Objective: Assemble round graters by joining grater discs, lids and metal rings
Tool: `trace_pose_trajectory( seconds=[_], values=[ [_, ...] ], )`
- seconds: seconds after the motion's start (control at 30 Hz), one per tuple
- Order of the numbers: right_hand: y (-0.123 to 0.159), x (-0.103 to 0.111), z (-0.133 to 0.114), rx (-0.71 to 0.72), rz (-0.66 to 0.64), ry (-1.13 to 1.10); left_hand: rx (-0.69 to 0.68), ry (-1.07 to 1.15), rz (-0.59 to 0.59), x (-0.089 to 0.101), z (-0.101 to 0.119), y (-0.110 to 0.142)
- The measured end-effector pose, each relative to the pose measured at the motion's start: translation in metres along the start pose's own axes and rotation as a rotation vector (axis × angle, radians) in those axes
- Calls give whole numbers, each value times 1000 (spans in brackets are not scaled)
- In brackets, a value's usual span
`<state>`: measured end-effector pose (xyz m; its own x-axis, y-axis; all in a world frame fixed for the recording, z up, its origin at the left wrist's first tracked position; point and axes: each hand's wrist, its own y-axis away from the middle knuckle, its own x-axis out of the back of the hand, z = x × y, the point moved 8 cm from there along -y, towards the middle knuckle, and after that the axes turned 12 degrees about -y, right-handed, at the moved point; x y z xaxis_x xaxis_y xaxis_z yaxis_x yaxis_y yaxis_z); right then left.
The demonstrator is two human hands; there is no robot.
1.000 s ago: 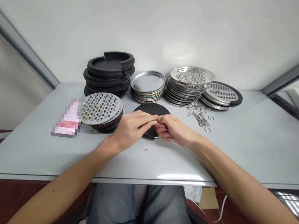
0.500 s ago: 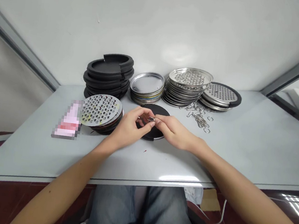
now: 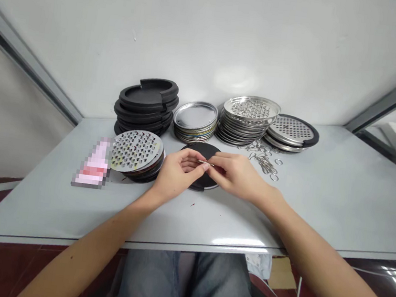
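Note:
My left hand (image 3: 180, 170) and my right hand (image 3: 233, 172) meet over a black round disc (image 3: 199, 183) on the table. Between their fingertips is a small shiny metal clip (image 3: 204, 162), pinched from both sides; its exact shape is partly hidden by the fingers. The hands cover much of the disc. To the right of them lies a loose pile of metal clips and rings (image 3: 264, 162). Close by my left hand stands a stack of round grater plates (image 3: 136, 150), the top one silver with raised holes.
At the back stand black notched round trays (image 3: 147, 95), shallow metal lids (image 3: 195, 115), rimmed metal graters (image 3: 252, 109) and graters with black edging (image 3: 292, 129). A pixelated pink object (image 3: 93, 164) lies at the left. The table's front edge (image 3: 157, 246) runs before my lap.
Both hands stay together over the disc. The fingers have shifted their pinch, first opening to show the metal clip, now holding it more level. The view has tilted slightly.

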<state>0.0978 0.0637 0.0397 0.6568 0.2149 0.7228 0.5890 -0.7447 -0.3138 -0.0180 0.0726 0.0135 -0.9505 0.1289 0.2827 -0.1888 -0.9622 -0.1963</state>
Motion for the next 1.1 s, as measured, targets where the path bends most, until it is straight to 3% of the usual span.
trace_pose_trajectory(
  seconds=[0.3, 0.57, 0.83, 1.1],
  values=[
    [0, 3, 7, -111, 3, -395, -50, 26, -29, 1, 0, -2],
    [-2, 1, 7, -96, 112, -326, -203, -225, 90, 9, 13, 1],
    [-2, -7, 16, -167, 102, -548, -137, -225, 41, 7, 11, 2],
    [-2, -3, 25, -220, 92, -583, -299, -427, 82, 12, 22, 4]
  ],
)
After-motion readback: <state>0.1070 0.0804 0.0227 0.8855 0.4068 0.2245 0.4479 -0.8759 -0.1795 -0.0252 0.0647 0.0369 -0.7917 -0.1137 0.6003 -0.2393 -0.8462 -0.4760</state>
